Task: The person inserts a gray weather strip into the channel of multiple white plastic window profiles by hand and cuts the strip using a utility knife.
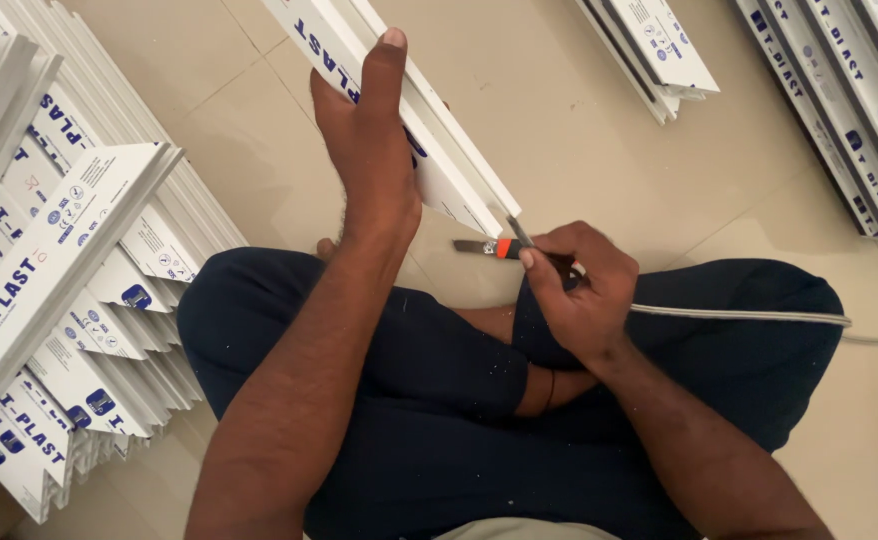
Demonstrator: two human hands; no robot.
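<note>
— So, what lies at the far left?

— Stacked white plastic profile pieces [69, 300] with blue print, piled on the tiled floor [229, 130] beside the seated person's knee.

— And next to that?

— The left hand [369, 150], fingers straight and together, pressed flat along a long white profile strip [439, 150]. It steadies the strip rather than gripping round it. The strip slants from the top edge down toward the lap, its cut end just above the crossed legs in dark trousers [429, 400].

— What about the other hand?

— The right hand [579, 295] is curled closed around a utility knife [494, 247] with an orange band, its blade meeting the strip's lower end. A thin grey sliver [739, 316] trails rightward from that hand.

— Further right?

— More white profile lengths [839, 110] lie on the floor, well apart from both hands.
</note>
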